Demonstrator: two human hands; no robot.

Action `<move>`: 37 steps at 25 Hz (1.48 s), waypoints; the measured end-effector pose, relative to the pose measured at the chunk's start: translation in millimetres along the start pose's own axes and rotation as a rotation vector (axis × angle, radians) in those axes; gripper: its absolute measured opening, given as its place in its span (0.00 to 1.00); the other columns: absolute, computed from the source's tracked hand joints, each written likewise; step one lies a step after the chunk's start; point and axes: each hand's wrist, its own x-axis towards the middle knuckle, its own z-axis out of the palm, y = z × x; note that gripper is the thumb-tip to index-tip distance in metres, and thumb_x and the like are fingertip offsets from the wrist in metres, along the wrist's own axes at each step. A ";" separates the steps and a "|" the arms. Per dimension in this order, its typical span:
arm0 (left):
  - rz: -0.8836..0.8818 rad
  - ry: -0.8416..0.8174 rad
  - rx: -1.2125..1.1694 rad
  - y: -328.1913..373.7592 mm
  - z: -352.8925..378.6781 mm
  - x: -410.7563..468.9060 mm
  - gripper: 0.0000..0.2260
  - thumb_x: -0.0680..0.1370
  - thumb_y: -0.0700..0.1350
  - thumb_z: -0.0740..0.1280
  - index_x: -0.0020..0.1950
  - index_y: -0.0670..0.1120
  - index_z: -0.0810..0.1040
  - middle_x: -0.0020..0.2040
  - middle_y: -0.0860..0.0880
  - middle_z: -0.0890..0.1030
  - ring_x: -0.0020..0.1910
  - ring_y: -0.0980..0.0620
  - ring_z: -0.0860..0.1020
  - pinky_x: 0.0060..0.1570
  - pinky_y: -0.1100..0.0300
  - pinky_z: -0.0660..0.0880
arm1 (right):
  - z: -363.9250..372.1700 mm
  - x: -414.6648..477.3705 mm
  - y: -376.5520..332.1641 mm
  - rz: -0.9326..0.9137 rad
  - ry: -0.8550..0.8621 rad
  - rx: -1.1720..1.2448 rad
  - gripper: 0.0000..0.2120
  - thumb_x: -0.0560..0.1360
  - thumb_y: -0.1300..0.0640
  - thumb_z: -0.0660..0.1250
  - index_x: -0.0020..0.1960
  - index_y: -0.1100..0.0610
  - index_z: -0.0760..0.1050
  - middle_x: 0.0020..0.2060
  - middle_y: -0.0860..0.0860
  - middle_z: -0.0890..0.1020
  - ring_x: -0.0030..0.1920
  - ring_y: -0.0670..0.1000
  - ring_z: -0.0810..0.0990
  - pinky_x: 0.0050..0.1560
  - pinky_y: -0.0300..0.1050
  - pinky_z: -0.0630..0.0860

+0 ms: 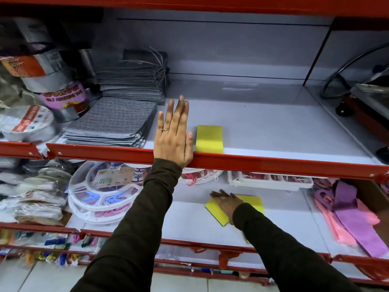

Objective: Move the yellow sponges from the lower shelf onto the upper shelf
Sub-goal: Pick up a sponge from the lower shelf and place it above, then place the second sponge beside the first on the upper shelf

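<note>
One yellow sponge [209, 139] lies flat on the upper shelf [273, 127], close to its red front rail. My left hand [173, 133] rests flat and empty just left of that sponge, fingers stretched out, thumb nearly touching it. On the lower shelf [185, 220] lie two yellow sponges: one with a dark underside [215, 209] and a second [254, 202] partly behind it. My right hand [226, 202] lies on top of the nearer sponge, fingers spread over it; whether it grips the sponge I cannot tell.
Stacks of grey striped cloths [111, 123] sit left of my left hand, with tape rolls [27, 121] further left. White round clip hangers [101, 192] and a white tray [269, 181] stand on the lower shelf; pink and purple ribbons [347, 209] lie at the right.
</note>
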 end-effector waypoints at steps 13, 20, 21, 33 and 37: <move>-0.012 -0.046 0.011 3.5 -2.6 0.6 0.30 0.81 0.49 0.50 0.82 0.39 0.57 0.82 0.41 0.60 0.82 0.42 0.54 0.82 0.53 0.38 | -39.1 -44.1 -38.6 0.153 -0.049 0.053 0.47 0.61 0.49 0.80 0.73 0.60 0.61 0.68 0.59 0.69 0.67 0.60 0.71 0.64 0.57 0.74; -0.021 -0.051 0.016 3.8 -3.8 1.0 0.29 0.82 0.50 0.48 0.82 0.39 0.56 0.82 0.41 0.59 0.83 0.47 0.48 0.82 0.52 0.38 | -155.1 -169.9 -52.1 0.116 0.076 0.223 0.50 0.56 0.45 0.80 0.72 0.54 0.63 0.66 0.55 0.71 0.64 0.58 0.74 0.63 0.53 0.75; -0.022 -0.052 0.015 4.1 -3.8 0.8 0.29 0.82 0.50 0.47 0.82 0.39 0.56 0.82 0.41 0.59 0.82 0.47 0.48 0.82 0.52 0.38 | -173.4 -185.5 -46.1 0.107 0.172 0.239 0.51 0.54 0.43 0.80 0.72 0.53 0.62 0.64 0.54 0.71 0.63 0.57 0.74 0.63 0.52 0.76; -0.013 -0.060 0.021 1.8 -3.3 0.6 0.30 0.81 0.49 0.49 0.82 0.40 0.55 0.83 0.42 0.58 0.83 0.47 0.48 0.82 0.52 0.37 | -245.8 -112.3 31.7 0.226 0.212 0.154 0.47 0.69 0.53 0.76 0.79 0.56 0.52 0.77 0.56 0.62 0.75 0.57 0.64 0.73 0.51 0.66; -0.021 -0.055 0.019 2.5 -1.9 0.0 0.30 0.81 0.49 0.48 0.82 0.40 0.54 0.83 0.42 0.57 0.83 0.47 0.47 0.82 0.52 0.37 | -231.2 -170.6 29.9 0.133 0.594 0.355 0.40 0.67 0.52 0.75 0.74 0.54 0.62 0.71 0.56 0.70 0.69 0.56 0.71 0.66 0.43 0.68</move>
